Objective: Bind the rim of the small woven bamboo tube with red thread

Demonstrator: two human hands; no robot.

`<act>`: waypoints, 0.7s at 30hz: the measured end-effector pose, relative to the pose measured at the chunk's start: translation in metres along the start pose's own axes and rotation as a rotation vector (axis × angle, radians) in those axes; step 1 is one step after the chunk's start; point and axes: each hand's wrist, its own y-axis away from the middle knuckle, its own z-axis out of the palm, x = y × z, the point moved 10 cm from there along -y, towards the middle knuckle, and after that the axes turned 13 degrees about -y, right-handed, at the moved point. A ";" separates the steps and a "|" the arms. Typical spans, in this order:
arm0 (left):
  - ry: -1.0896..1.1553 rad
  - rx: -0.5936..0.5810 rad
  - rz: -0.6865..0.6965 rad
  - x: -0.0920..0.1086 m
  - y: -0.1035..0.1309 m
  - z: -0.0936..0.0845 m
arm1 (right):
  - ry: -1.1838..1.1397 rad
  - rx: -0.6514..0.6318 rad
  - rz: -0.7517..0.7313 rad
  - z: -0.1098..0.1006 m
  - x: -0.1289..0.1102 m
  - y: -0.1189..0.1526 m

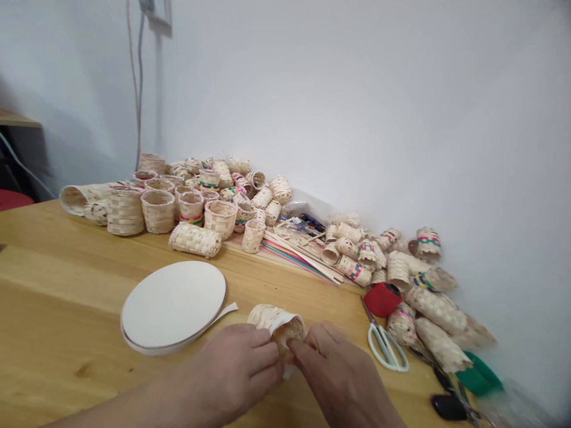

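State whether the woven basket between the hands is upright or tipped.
Tipped: the basket is on its side, open mouth facing the right hand.

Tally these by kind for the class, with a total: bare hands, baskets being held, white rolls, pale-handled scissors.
Bare hands, left hand and right hand: 2
Held basket: 1
White roll: 1
Pale-handled scissors: 1
Total: 5

No text, label, brand, number or sign was legible at the time of viewing. One small white patch on the plastic packaging [307, 221] by the wall was too small to read.
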 end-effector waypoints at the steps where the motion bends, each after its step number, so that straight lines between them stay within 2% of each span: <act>1: 0.001 -0.016 -0.003 0.001 0.000 0.001 | -0.003 -0.010 0.001 0.002 0.000 -0.001; 5: -0.016 -0.043 0.009 0.004 0.000 0.001 | -0.026 0.003 0.015 0.002 0.000 -0.004; 9: -0.021 -0.052 0.022 0.005 0.001 0.002 | 0.037 0.089 0.035 -0.002 0.002 -0.006; 13: -0.038 -0.012 0.058 0.006 0.002 0.000 | 0.038 0.140 0.099 -0.007 0.010 -0.007; 17: 0.067 -0.026 -0.002 -0.004 0.001 0.001 | -0.123 0.035 0.143 -0.012 0.018 -0.006; 21: 0.060 -0.036 0.005 -0.005 0.001 0.002 | -0.079 -0.048 0.114 -0.010 0.017 -0.001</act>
